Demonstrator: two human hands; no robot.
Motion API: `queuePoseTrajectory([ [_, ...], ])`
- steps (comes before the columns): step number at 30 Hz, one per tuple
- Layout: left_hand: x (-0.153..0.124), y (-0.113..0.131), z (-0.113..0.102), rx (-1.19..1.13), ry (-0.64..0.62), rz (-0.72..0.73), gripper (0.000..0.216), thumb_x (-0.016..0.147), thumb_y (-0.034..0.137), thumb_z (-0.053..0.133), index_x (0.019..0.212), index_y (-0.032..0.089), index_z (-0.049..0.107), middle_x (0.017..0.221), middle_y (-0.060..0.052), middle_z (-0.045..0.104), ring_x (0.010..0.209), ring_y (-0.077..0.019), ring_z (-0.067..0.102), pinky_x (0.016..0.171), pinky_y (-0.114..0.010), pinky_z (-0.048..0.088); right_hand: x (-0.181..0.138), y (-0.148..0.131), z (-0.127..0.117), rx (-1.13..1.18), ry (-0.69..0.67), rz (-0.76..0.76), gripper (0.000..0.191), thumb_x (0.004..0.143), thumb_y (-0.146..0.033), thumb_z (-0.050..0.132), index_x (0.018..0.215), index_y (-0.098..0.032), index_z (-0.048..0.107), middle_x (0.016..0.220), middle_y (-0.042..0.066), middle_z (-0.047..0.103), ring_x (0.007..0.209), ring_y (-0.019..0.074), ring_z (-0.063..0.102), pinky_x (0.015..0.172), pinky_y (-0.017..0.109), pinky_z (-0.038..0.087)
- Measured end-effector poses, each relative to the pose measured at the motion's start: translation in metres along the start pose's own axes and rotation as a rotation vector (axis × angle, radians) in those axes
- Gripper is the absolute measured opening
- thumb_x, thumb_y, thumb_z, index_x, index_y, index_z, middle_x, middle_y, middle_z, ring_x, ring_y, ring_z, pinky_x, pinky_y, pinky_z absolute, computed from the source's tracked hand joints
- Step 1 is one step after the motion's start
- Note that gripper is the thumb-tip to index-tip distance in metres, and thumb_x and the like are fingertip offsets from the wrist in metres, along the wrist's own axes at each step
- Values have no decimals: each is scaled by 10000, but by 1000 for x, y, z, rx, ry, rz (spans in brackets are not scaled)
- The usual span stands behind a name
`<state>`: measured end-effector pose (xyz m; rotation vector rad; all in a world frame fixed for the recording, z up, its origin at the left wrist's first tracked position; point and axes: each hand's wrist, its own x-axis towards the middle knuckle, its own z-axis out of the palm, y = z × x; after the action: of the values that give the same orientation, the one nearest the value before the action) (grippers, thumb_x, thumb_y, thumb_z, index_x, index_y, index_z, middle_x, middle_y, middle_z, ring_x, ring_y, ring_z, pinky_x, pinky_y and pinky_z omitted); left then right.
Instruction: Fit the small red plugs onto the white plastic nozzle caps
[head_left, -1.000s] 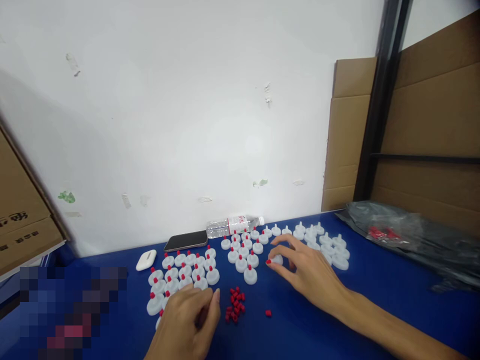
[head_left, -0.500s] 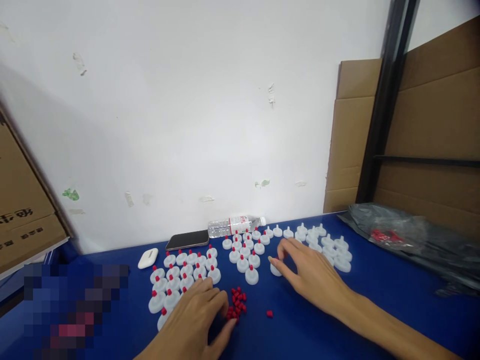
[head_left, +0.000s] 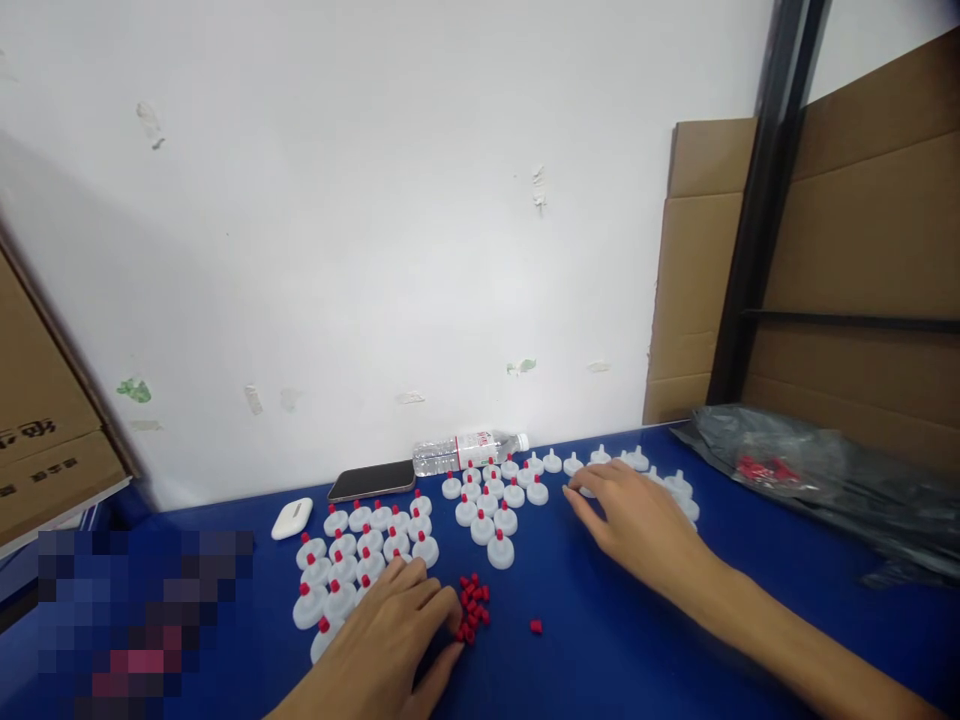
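Note:
My left hand (head_left: 397,625) is at the left edge of a small pile of red caps (head_left: 472,605). Its fingers curl, with thumb and forefinger apart beside the nearest caps. My right hand (head_left: 637,510) reaches over the plain white nozzle lids (head_left: 679,485) at the right, thumb and forefinger slightly apart by one lid, partly hidden. White lids with red caps on their tips stand in a middle group (head_left: 500,549) and a left group (head_left: 343,565), the latter partly covered by my left hand. One loose red cap (head_left: 535,626) lies right of the pile.
Along the wall lie a dark phone (head_left: 373,480) and a clear water bottle (head_left: 442,458), with a white earbud case (head_left: 292,518) at the left. A grey plastic bag (head_left: 810,490) holding red pieces is on the right. Cardboard (head_left: 697,270) stands behind the blue table (head_left: 600,660).
My right hand has left a lid near the table's middle and moved up and right to the plain lids. A red-tipped lid now stands at the middle group's right end. My left hand has barely moved.

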<state>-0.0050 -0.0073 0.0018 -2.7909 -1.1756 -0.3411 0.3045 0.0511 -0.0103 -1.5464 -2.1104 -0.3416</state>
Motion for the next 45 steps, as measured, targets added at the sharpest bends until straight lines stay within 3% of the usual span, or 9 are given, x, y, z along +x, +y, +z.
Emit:
queuePoseTrajectory([
  [3, 0, 0, -1, -16, 12, 6, 58, 924, 170, 593, 938, 223, 610, 857, -25, 654, 760, -206, 607, 720, -315, 523, 0, 16, 15, -46, 15, 2, 381, 1001, -366, 487, 1242, -151, 690, 1293, 201, 669, 1239, 414, 583, 1007, 599, 450],
  [6, 0, -1, 1, -44, 45, 26, 89, 934, 143, 574, 932, 229, 600, 829, -9, 649, 748, -195, 594, 679, -282, 490, -3, 23, 29, -58, -2, -6, 422, 1000, -391, 505, 1261, -111, 681, 1274, 229, 673, 1264, 448, 559, 1042, 662, 394],
  [12, -1, -3, 7, -95, 83, 60, 88, 932, 153, 580, 952, 235, 605, 818, -6, 636, 758, -202, 581, 675, -284, 461, -4, 11, 27, 31, -54, -127, 397, 1066, -416, 405, 1123, -203, 735, 1095, 105, 753, 1209, 310, 616, 1062, 512, 437],
  [18, 2, 2, 4, -94, 34, 14, 83, 938, 169, 616, 993, 230, 626, 841, -12, 649, 773, -203, 592, 688, -288, 463, -6, 5, 24, 63, -88, -136, 325, 1014, -349, 525, 1236, -176, 689, 1161, 140, 725, 1123, 324, 655, 990, 510, 486],
  [25, 1, -1, 10, -137, 71, 65, 116, 953, 133, 585, 945, 238, 632, 803, 13, 669, 759, -173, 617, 702, -260, 464, -4, 6, 18, 101, -123, -136, 300, 1009, -217, 437, 1077, -218, 729, 898, 90, 717, 857, 253, 694, 806, 384, 515],
  [31, 3, -5, 19, -194, 201, 13, 180, 883, 82, 505, 931, 241, 576, 815, 19, 651, 691, -151, 637, 598, -231, 455, -7, -15, -4, 200, -67, -126, 336, 1067, -256, 328, 1189, -228, 639, 1078, 102, 618, 818, 197, 644, 747, 343, 528],
  [34, 2, -5, 19, -280, 255, -37, 197, 896, 80, 444, 940, 244, 544, 876, 19, 657, 690, -125, 646, 612, -216, 475, -10, -30, -13, 266, -62, -258, 292, 1063, -228, 365, 1218, -256, 611, 1139, 92, 581, 850, 181, 618, 751, 326, 523],
  [41, 4, -2, 15, -428, 400, -17, 295, 1017, 150, 446, 1224, 270, 618, 997, -23, 699, 767, -117, 682, 659, -186, 543, -25, -49, -16, 269, -173, -541, 579, 887, 20, 470, 1319, -352, 571, 1316, 84, 542, 1040, 213, 591, 883, 384, 515],
  [45, 4, -3, 17, -543, 437, -96, 215, 1018, 219, 527, 1112, 274, 712, 883, 0, 750, 697, -117, 710, 638, -177, 554, -29, -52, -15, 317, -226, -547, 660, 826, 76, 439, 1321, -342, 563, 1336, 77, 524, 1079, 200, 584, 919, 358, 503],
])
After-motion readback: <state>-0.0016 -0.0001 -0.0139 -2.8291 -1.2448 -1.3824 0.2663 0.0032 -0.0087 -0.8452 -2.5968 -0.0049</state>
